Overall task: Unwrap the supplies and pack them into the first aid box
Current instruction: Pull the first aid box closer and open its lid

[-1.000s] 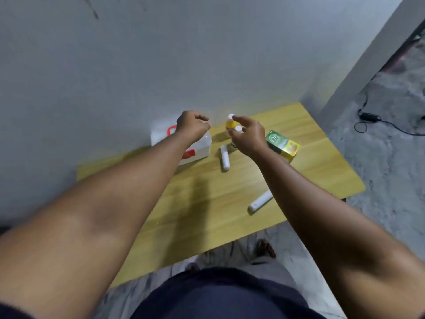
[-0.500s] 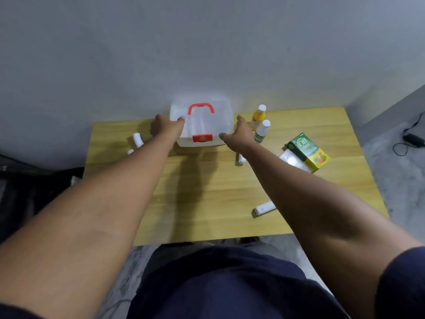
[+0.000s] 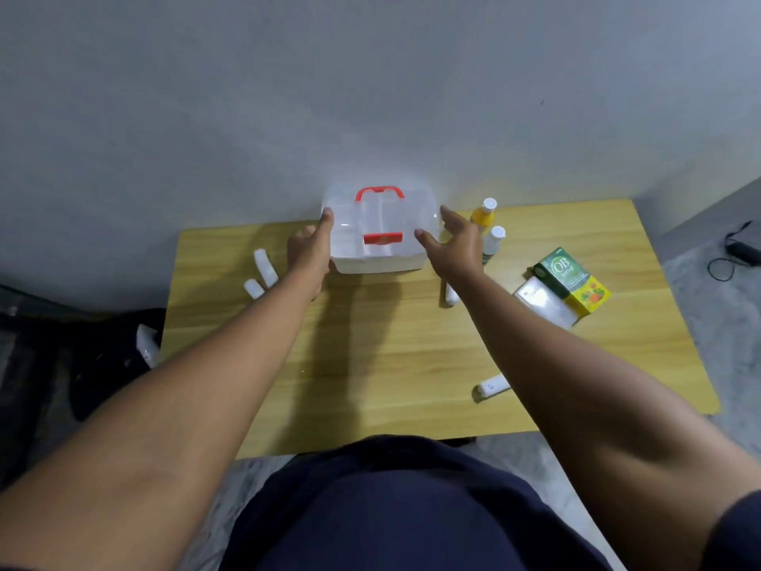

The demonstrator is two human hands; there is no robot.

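The translucent first aid box [image 3: 379,249], with red handle and red latch, stands closed at the back of the wooden table [image 3: 370,364]. My left hand [image 3: 309,251] presses against its left side, index finger up at the lid corner. My right hand [image 3: 455,245] spans the box's right front corner, thumb on the lid, fingers spread. Right of it stand a yellow bottle [image 3: 482,216] and a white bottle [image 3: 495,241]. A green and yellow carton [image 3: 572,280] lies beside a clear-wrapped pack [image 3: 543,300]. White rolls [image 3: 265,267] lie to the left.
A white tube [image 3: 492,385] lies near the table's front right, partly under my right forearm. Another white roll [image 3: 451,296] peeks out below my right wrist. The box backs onto a grey wall. A dark bag [image 3: 82,356] sits off the left edge and a cable [image 3: 737,251] lies on the floor at right.
My right hand let go of the small bottles and both hands went to the sides of the box. My view swung left and down onto the whole table.
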